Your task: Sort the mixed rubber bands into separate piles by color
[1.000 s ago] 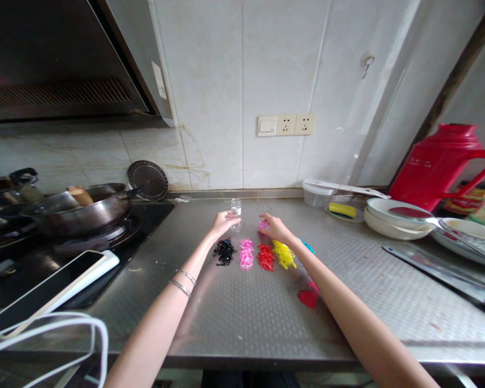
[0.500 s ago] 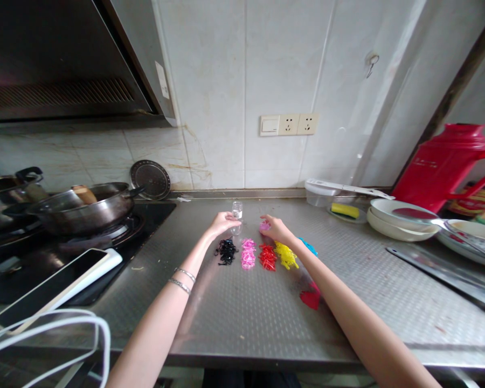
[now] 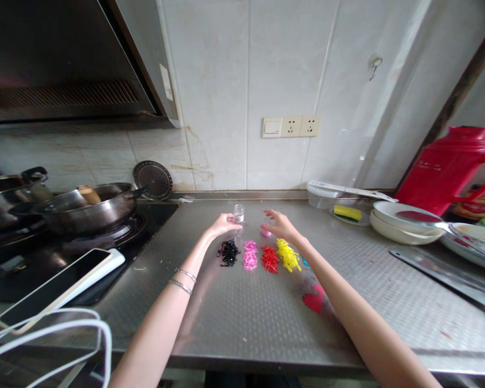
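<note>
A small clear bottle (image 3: 238, 213) stands near the back of the metal counter, its side gripped by my left hand (image 3: 223, 225). To the right, my right hand (image 3: 281, 225) hovers with fingers apart and nothing in them. Just under its fingertips lies a small round pink cap (image 3: 265, 232). In front of the hands, small rubber bands lie in a row of piles: black (image 3: 228, 253), pink (image 3: 250, 255), red (image 3: 270, 259) and yellow (image 3: 288, 255). A bit of blue (image 3: 305, 261) shows beside my right forearm, which hides the rest of it.
A red patch on what seems a clear bag (image 3: 313, 299) lies by my right forearm. Left are the stove with a pan (image 3: 89, 207), a phone (image 3: 54, 288) and white cables (image 3: 101, 328). Right are bowls (image 3: 406, 223), a sponge (image 3: 347, 213), a knife (image 3: 440, 277) and a red thermos (image 3: 448, 172).
My right hand has let go of the pink cap, leaving it on the counter, and has lifted slightly to the right with its fingers opened. My left hand stays on the bottle.
</note>
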The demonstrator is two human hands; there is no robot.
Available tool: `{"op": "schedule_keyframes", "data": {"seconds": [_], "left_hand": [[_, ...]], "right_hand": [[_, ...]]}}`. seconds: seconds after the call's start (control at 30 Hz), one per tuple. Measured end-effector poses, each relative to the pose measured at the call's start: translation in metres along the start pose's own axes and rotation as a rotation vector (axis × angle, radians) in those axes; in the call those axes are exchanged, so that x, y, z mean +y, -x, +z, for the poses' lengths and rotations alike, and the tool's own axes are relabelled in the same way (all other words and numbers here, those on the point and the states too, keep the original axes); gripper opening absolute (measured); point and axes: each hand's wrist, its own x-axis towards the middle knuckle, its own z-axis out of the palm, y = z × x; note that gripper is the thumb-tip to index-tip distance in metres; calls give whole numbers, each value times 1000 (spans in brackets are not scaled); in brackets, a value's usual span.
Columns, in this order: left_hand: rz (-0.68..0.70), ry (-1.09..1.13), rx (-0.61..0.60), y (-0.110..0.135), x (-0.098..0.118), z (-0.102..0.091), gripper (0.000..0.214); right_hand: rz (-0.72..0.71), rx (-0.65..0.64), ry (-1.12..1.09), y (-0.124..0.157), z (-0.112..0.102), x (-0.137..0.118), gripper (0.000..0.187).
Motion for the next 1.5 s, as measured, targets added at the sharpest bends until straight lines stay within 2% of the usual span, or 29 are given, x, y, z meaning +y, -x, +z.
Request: {"op": "schedule_keyframes", "data": {"seconds": [0.1,0.27,0.4,0.6,0.83,0.93,1.07,1.23,1.37,1.5], "left_hand": [[9,8,2,-2,-3,-1,40],[7,52,-9,-5,-7,-1,38],[20,44,-13,-7,-9,0,37],[47,-90,28,-8,-11,2,32],[29,-141,106,-5,-11,7,37],[32,-200,63,-2,-7,1,38],[10,-307,-6,3,-2,-20,37],[-89,-448,-117,11,7,-43,33],[-242,-524,-285,17,13,-43,31],[-350,-541,-335,20,16,-39,29]], "right_hand": [[-23,54,-106,-2,2,-17,43],[-33,38,-272,-10,18,-49,40],[-15,44,-252,-24,32,-65,43],[85,128,-118,-32,49,-74,46],[127,139,-141,-30,53,-67,37],[97,92,-179,-31,51,-64,36],[46,38,-190,-32,45,-64,33],[-3,-21,-198,-34,38,-61,28],[-30,-71,-198,-36,35,-58,25],[-56,-87,-209,-36,33,-59,23]]}}
